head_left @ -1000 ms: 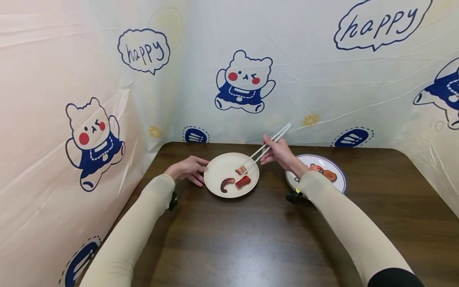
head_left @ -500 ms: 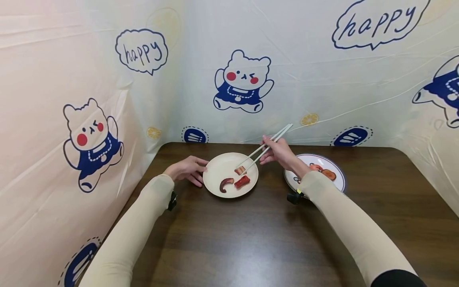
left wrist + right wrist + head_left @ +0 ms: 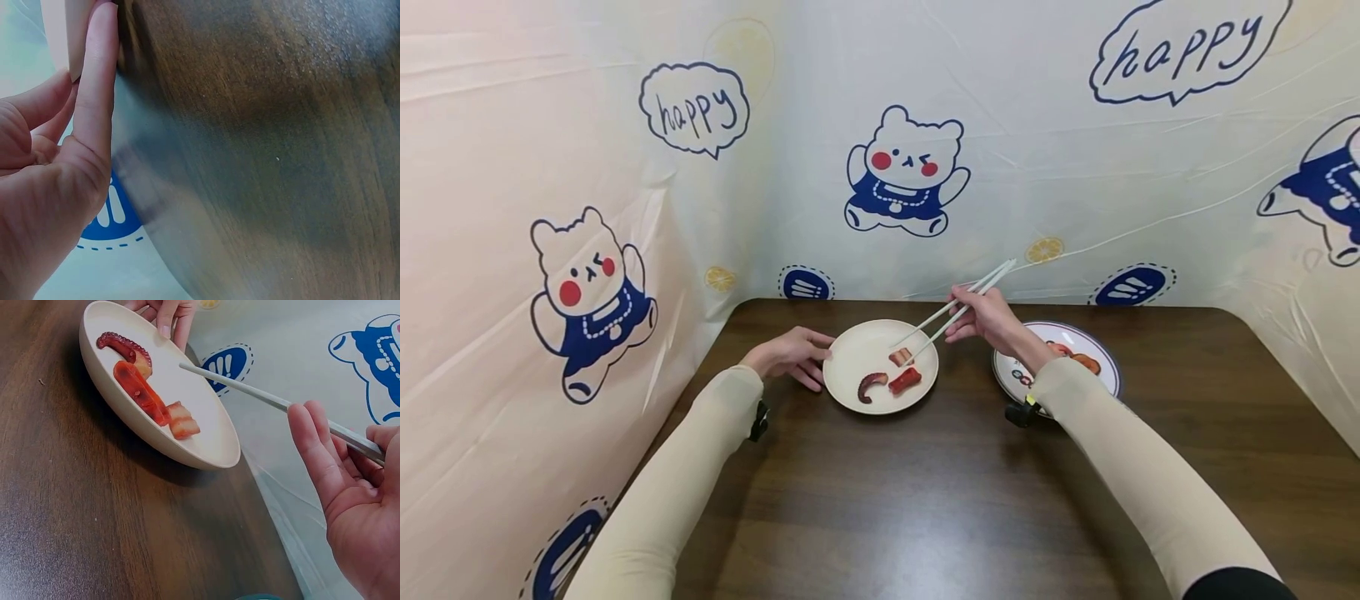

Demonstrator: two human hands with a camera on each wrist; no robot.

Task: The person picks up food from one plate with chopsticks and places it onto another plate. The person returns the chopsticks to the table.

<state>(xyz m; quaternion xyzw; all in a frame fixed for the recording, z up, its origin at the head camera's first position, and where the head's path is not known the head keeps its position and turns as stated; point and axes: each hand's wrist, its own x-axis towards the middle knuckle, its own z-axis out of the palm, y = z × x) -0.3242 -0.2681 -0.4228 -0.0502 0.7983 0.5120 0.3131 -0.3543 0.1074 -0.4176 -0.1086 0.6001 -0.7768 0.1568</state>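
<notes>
My left hand [image 3: 792, 357] pinches the left rim of a cream plate [image 3: 857, 346], thumb above and fingers below. On this plate lie a curled dark-red octopus tentacle [image 3: 868, 386], a bright red sausage-like piece [image 3: 905, 382] and a small striped piece like pork belly [image 3: 901, 357]. From the right, my right hand [image 3: 988, 319] holds a pair of pale chopsticks [image 3: 957, 312], their tips apart on either side of the striped piece in the head view. Only one chopstick [image 3: 253, 392] shows in the right wrist view, its tip over the plate, away from the striped piece.
A white plate with a blue rim [image 3: 1108, 367] stands to the right, partly under my right forearm, with orange-red and brown round food pieces [image 3: 1084, 363] on it. The brown wooden table [image 3: 880, 492] ends at a printed curtain [image 3: 1037, 167] behind and at the left.
The chopstick tips have spread a little wider around the striped piece, and my right hand has shifted slightly right. The food pieces and left hand keep their places on the plate.
</notes>
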